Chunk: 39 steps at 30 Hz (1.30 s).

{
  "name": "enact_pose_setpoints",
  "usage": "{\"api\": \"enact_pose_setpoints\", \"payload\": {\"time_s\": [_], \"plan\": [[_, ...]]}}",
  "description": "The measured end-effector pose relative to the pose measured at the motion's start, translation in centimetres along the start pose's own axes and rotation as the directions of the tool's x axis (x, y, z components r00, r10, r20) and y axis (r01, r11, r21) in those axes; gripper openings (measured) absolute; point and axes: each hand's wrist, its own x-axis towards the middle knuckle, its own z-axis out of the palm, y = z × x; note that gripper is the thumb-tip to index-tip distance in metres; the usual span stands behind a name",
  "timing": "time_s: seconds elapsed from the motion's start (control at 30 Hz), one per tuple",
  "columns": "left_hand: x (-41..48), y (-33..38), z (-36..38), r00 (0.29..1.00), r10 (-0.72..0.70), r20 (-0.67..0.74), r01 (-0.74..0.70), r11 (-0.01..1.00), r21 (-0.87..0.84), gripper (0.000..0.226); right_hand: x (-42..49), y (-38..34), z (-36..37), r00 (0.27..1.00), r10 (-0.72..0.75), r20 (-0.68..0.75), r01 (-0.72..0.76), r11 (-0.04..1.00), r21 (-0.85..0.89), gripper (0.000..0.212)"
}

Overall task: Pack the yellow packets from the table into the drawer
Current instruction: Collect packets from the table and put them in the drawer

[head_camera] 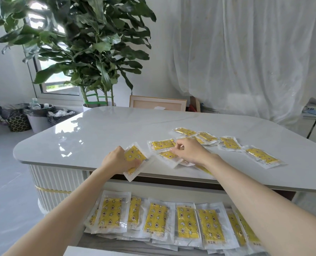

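At the glossy white table's (116,126) front edge, one clear-wrapped yellow packet (134,156) is being gripped by the left hand (116,160), a second packet (167,155) pinched by the right hand (189,151).

Tall green leafy plant (90,43) in white pot (88,107) at eleven o'clock. Sheer white curtain (246,52) at one o'clock. Pale wooden-framed panel (157,104) at twelve, standing on edge. Black-lined waste bins (38,123) at nine o'clock, beside black patterned bag (18,122). Stacked papers (314,110) at three.
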Motion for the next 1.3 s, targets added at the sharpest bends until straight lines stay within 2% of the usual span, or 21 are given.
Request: {"api": "enact_pose_setpoints", "payload": {"time_s": [0.07, 0.17, 0.2, 0.33, 0.4, 0.53, 0.6, 0.7, 0.8, 0.97, 1.17, 1.3], "plan": [[-0.2, -0.1, -0.2, 1.0, -0.008, -0.009, 0.008, 1.0, -0.018, 0.052, 0.0, -0.3, -0.3, 0.997, 0.026, -0.069, -0.023, 0.998, 0.051, 0.037], [-0.3, -0.1, -0.4, 1.0, -0.004, -0.019, 0.003, 0.998, -0.065, 0.046, 0.6, -1.2, -0.2, 0.965, 0.115, -0.236, -0.09, 0.989, 0.115, 0.025], [-0.2, -0.1, -0.4, 1.0, -0.004, -0.016, 0.003, 0.996, -0.093, 0.044, 0.8, -1.6, -0.1, 0.955, 0.156, -0.251, -0.125, 0.983, 0.132, 0.03], [0.4, -0.2, -0.6, 1.0, -0.005, 0.022, 0.01, 0.977, -0.211, 0.036, 2.0, -2.9, 1.1, 0.933, 0.358, -0.028, -0.354, 0.93, 0.099, 0.086], [0.5, -0.1, -0.7, 0.999, -0.012, 0.032, 0.02, 0.964, -0.266, 0.031, 2.2, -3.2, 1.7, 0.913, 0.407, 0.011, -0.407, 0.912, 0.055, 0.095], [0.2, 0.4, -1.1, 0.998, -0.045, 0.038, 0.056, 0.921, -0.386, 0.026, 2.8, -3.8, 3.1, 0.896, 0.443, -0.03, -0.443, 0.896, -0.009, 0.106], [0.2, 0.5, -1.3, 0.997, -0.057, 0.048, 0.073, 0.89, -0.45, 0.025, 3.3, -3.9, 3.7, 0.879, 0.471, -0.076, -0.474, 0.88, -0.021, 0.103], [0.3, 0.5, -1.5, 0.995, -0.078, 0.068, 0.103, 0.841, -0.531, 0.025, 4.1, -3.9, 4.1, 0.863, 0.484, -0.145, -0.482, 0.875, 0.051, 0.091], [0.5, 0.4, -1.6, 0.993, -0.097, 0.062, 0.115, 0.81, -0.575, 0.026, 4.6, -3.7, 4.3, 0.886, 0.432, -0.167, -0.414, 0.9, 0.136, 0.074], [0.3, 0.1, -2.0, 0.995, -0.094, 0.018, 0.087, 0.807, -0.584, 0.023, 4.5, -3.7, 4.1, 0.905, 0.398, -0.149, -0.345, 0.893, 0.289, 0.061], [-0.3, 0.0, -2.5, 0.994, -0.109, -0.002, 0.086, 0.796, -0.599, 0.031, 3.7, -3.6, 3.2, 0.909, 0.318, -0.269, -0.193, 0.894, 0.404, 0.043], [-1.1, 0.3, -2.8, 0.996, -0.092, 0.002, 0.066, 0.702, -0.709, 0.029, 2.6, -4.8, 2.1, 0.892, 0.291, -0.347, -0.096, 0.871, 0.483, 0.03]]}}
